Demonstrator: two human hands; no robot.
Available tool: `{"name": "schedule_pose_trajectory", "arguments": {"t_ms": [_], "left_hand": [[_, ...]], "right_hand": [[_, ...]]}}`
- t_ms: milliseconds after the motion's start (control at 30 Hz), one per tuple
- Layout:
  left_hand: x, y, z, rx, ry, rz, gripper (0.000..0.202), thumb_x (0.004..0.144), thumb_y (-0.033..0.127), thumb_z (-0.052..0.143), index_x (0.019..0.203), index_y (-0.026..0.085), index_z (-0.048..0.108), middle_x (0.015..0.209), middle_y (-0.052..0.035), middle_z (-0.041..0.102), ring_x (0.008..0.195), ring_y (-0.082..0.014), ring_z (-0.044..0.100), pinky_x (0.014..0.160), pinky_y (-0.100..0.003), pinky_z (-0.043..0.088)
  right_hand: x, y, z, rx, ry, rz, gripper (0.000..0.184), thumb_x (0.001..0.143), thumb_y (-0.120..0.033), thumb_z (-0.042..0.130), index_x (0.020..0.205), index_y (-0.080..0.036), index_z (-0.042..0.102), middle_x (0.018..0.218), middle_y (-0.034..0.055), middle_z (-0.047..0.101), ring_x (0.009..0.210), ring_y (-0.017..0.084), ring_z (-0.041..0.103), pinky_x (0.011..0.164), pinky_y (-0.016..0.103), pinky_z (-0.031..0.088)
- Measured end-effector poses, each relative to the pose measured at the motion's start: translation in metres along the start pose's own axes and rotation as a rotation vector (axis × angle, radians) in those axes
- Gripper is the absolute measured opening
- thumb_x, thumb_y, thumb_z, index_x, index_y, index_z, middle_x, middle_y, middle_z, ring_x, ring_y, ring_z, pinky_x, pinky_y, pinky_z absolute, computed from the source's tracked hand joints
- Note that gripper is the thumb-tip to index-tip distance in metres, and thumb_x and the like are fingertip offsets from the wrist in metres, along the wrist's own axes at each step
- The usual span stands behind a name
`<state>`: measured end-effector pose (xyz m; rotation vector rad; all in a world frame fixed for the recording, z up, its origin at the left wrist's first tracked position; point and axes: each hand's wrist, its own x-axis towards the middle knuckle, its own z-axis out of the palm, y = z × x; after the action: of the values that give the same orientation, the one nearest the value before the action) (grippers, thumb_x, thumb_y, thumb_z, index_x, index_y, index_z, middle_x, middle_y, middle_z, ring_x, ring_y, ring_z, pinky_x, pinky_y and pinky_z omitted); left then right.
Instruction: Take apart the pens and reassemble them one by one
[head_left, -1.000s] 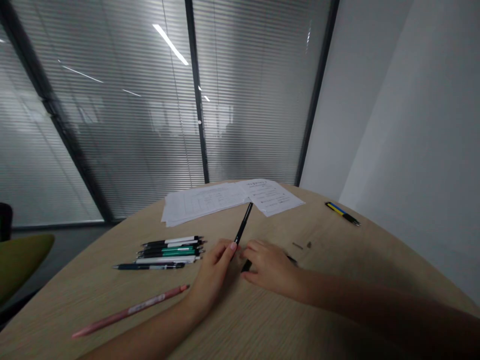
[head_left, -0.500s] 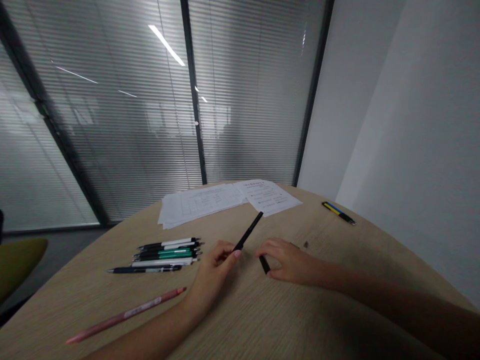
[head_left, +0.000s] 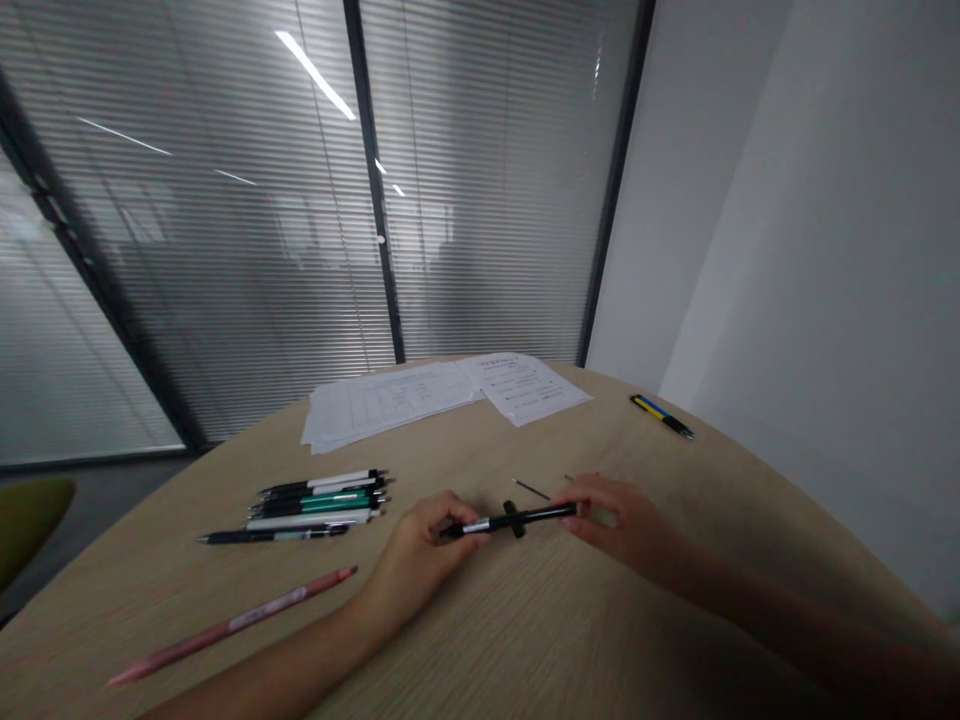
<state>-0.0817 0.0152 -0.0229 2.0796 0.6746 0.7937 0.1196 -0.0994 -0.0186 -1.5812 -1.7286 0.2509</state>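
Black and glossy, a pen is now held nearly crosswise above the middle of the counter, no longer pointed toward the far edge by one hand alone. Its left end is pinched between the narrowed fingers of the left hand; its right end is gripped by the right hand, whose thumb and fingers are closed narrowly there. The short black piece is no longer covered by the right hand and is left beneath the pen's middle; whether the two are touching cannot be told. By this change both hands are given over to one pen, though whether it is being pulled, pushed or turned is not shown.

Beside the right fingers, a thin dark rod is seen on the counter. Toward the left edge, a row of pens is laid out, with a dark pen just beside it and a pink pen set apart. Printed papers are spread along the far edge; yellow and blue pens are placed near the right edge.
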Motion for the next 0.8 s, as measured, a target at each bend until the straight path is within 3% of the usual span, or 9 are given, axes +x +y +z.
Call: {"name": "schedule_pose_trajectory", "arguments": {"t_ms": [100,200,333,433,500,667,800], "left_hand": [[0.0,0.003,-0.001,-0.002,-0.024,-0.001,0.007,0.062,0.025,0.059,0.061,0.018,0.059,0.064,-0.0005,0.06,0.067,-0.0177,0.055,0.063,-0.025,0.039],[0.006,0.01,-0.008,-0.044,-0.093,-0.051,0.01,0.062,0.026,0.06,0.066,0.018,0.062,0.066,-0.0003,0.063,0.067,-0.0171,0.056,0.062,-0.024,0.04],[0.014,0.029,-0.022,0.019,-0.076,-0.049,0.009,0.057,0.027,0.063,0.061,0.018,0.062,0.06,0.002,0.061,0.059,-0.0153,0.053,0.058,-0.024,0.038],[0.016,0.042,-0.03,0.078,-0.123,0.005,0.005,0.055,0.024,0.063,0.055,0.019,0.062,0.054,0.0027,0.058,0.054,-0.0142,0.05,0.054,-0.023,0.037],[0.014,0.048,-0.032,0.111,-0.138,0.051,0.003,0.054,0.022,0.063,0.054,0.02,0.062,0.053,0.0027,0.057,0.054,-0.0142,0.05,0.052,-0.022,0.037],[0.008,0.051,-0.032,0.128,-0.215,0.143,0.006,0.058,0.018,0.059,0.06,0.022,0.064,0.054,0.0034,0.054,0.054,-0.0132,0.049,0.052,-0.021,0.037],[0.004,0.049,-0.031,0.086,-0.273,0.138,0.006,0.062,0.019,0.059,0.065,0.021,0.064,0.056,0.0036,0.052,0.055,-0.0124,0.047,0.055,-0.022,0.038]], "right_hand": [[-0.003,0.0,0.002,-0.001,-0.006,0.041,0.015,0.073,-0.022,0.051,0.081,-0.017,0.063,0.072,0.0029,0.062,0.065,0.014,0.054,0.063,0.027,0.042],[-0.004,0.003,0.005,0.082,-0.043,0.179,0.014,0.072,-0.028,0.053,0.071,-0.017,0.062,0.065,0.0027,0.061,0.062,0.014,0.054,0.06,0.027,0.041],[-0.005,0.0,0.01,0.581,-0.117,0.375,0.015,0.067,-0.027,0.056,0.077,-0.016,0.061,0.071,0.0039,0.062,0.066,0.015,0.056,0.06,0.028,0.043],[-0.007,-0.006,0.013,1.089,-0.17,0.483,0.028,0.064,-0.015,0.054,0.091,-0.015,0.058,0.087,0.0062,0.063,0.078,0.015,0.059,0.069,0.027,0.044],[-0.009,-0.009,0.016,1.315,-0.196,0.55,0.035,0.06,-0.007,0.048,0.093,-0.014,0.056,0.094,0.0078,0.061,0.084,0.015,0.059,0.076,0.028,0.042],[-0.012,-0.019,0.028,1.532,-0.27,0.746,0.021,0.071,-0.014,0.042,0.084,-0.008,0.057,0.08,0.0082,0.06,0.075,0.012,0.06,0.079,0.025,0.04],[-0.016,-0.029,0.04,1.599,-0.279,0.85,0.029,0.082,-0.027,0.033,0.072,-0.01,0.055,0.069,0.007,0.059,0.065,0.012,0.059,0.072,0.025,0.041]]}}
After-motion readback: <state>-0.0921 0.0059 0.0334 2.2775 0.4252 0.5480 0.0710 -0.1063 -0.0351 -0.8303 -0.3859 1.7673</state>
